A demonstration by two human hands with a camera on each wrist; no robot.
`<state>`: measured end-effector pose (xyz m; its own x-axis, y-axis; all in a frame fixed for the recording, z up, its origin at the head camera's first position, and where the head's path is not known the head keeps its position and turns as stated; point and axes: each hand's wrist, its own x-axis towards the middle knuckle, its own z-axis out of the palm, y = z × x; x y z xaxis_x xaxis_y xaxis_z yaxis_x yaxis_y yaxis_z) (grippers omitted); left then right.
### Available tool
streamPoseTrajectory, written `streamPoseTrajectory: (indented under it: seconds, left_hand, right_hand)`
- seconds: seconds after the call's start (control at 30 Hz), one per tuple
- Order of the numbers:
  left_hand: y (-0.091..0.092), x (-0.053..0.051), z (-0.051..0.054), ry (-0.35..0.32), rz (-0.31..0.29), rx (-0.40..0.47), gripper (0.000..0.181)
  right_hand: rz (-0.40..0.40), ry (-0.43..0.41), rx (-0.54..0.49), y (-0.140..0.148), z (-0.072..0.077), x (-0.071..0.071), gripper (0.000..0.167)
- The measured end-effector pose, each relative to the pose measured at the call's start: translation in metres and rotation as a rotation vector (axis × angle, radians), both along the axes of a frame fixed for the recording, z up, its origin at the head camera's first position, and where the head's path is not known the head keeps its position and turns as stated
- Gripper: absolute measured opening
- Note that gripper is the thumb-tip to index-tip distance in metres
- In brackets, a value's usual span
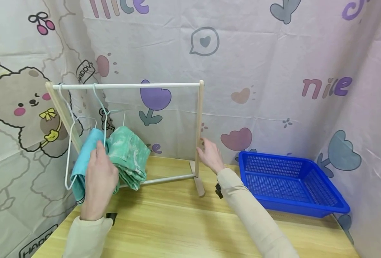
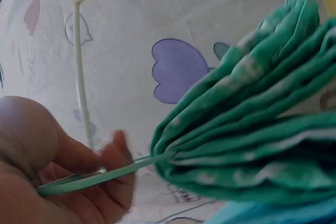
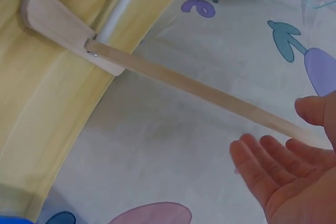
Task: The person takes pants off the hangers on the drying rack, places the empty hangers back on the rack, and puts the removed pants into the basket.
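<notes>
My left hand grips the near end of a pale green hanger; the left wrist view has its fingers curled about the thin bar. Over the hanger's far part hangs a folded green-and-white cloth. To its left a blue cloth hangs on a white hanger. Both hangers hook onto the rack's top rail. My right hand, fingers spread and slightly bent, is beside the right wooden post; whether it touches the post I cannot tell.
A blue plastic basket sits on the wooden table at the right. The rack's foot and lower rail lie low between my arms. A patterned curtain hangs behind and at both sides.
</notes>
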<state>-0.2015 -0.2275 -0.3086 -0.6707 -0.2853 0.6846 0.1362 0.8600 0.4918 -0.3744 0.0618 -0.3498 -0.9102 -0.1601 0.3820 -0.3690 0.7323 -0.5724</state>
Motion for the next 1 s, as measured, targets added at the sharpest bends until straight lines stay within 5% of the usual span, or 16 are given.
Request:
streamPoseTrajectory:
  seconds: [0.23, 0.4, 0.77, 1.0]
  left_hand:
    - [-0.007, -0.005, 0.001, -0.096, -0.063, 0.147, 0.049]
    - [-0.01, -0.005, 0.002, -0.168, -0.099, 0.276, 0.053]
    - [-0.011, -0.008, 0.0, -0.12, -0.099, 0.505, 0.049]
    - [-0.01, -0.007, 0.001, -0.111, -0.226, 0.669, 0.047]
  right_hand:
    - [0.057, 0.004, -0.107, -0.005, 0.018, -0.01, 0.041]
    - [0.02, 0.007, -0.104, -0.01, 0.032, -0.013, 0.038]
    - [0.001, 0.034, -0.126, -0.013, 0.034, -0.022, 0.029]
    - [0.017, 0.065, -0.109, -0.012, 0.037, -0.027, 0.028]
